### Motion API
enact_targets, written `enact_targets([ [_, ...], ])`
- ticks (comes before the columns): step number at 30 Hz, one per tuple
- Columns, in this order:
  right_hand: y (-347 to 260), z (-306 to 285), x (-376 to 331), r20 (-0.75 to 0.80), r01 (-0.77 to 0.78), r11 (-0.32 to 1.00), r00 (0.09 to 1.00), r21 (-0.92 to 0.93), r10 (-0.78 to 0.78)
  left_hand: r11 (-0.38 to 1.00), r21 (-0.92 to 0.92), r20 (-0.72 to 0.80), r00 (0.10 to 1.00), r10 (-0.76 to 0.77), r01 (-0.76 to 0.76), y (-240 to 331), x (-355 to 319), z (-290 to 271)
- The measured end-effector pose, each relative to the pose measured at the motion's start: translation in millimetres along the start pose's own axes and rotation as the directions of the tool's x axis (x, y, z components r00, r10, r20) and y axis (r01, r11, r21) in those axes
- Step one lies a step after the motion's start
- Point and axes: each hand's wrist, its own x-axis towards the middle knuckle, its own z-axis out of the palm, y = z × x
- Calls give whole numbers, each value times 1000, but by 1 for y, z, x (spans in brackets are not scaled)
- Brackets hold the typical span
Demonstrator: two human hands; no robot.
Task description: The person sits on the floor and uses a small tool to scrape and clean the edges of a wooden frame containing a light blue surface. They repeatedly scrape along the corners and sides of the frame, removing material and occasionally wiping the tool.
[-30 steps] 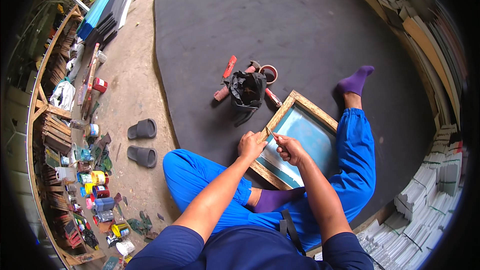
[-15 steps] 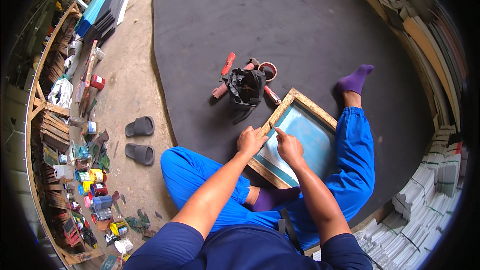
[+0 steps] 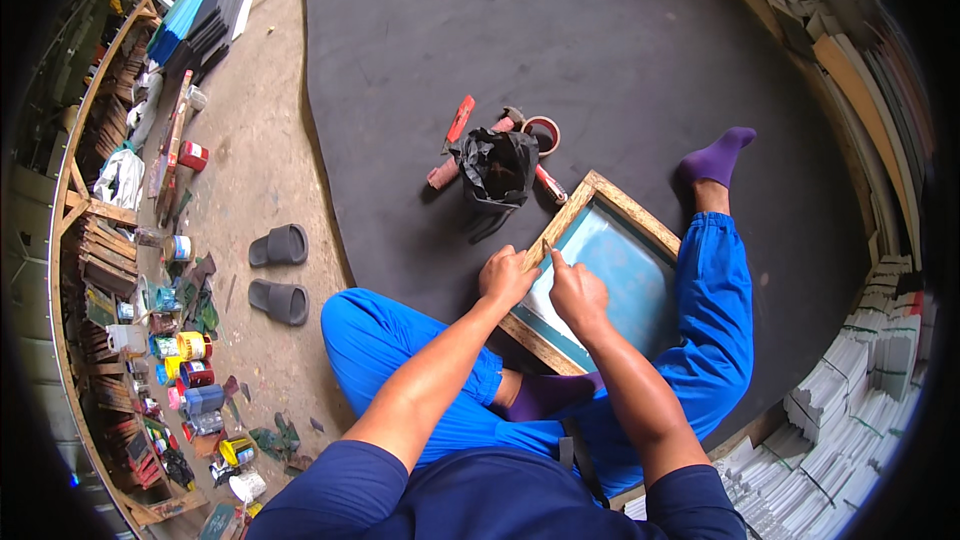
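A screen printing frame (image 3: pixel 637 210), with pale wood edges and teal mesh, lies tilted between my legs on a dark mat. My left hand (image 3: pixel 507 277) is closed on its left wooden edge. My right hand (image 3: pixel 578 294) is closed above the mesh, its fingertips at the inner side of that same edge. A small, thin, dark tip shows at those fingers; what it belongs to is too small to make out. Beyond the frame stands an opened black plastic bag (image 3: pixel 497 166), nearest to my left hand.
Around the bag lie a red-handled tool (image 3: pixel 460 120), a tape roll (image 3: pixel 543 134) and a red-and-white cutter (image 3: pixel 551 186). Two dark slippers (image 3: pixel 279 246) rest on the concrete at left, before shelves with paint tubs (image 3: pixel 195 345). Stacked white sheets (image 3: pixel 835 410) are at right.
The right hand has shifted very slightly at the frame's left edge, and less of the thin dark thing shows. The left hand keeps its hold. The view has moved a little.
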Motion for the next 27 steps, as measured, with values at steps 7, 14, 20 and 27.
enact_targets([
  [7, 26, 9, 11, 97, 13, 987, 995, 159, -28, 999, 30, 5, 1000, -20, 19, 5, 0, -4],
  [14, 53, 42, 23, -92, 131, 851, 991, 509, -97, 998, 61, 20, 1000, 0, -1, 6, 4, -1],
  [20, 30, 1, 9, 137, -39, 945, 991, 324, -6, 996, 82, 67, 997, -37, 31, 8, 0, -15],
  [27, 55, 35, 21, -10, 130, 908, 990, 399, -138, 996, 85, 65, 997, -31, 25, 4, -1, -13],
])
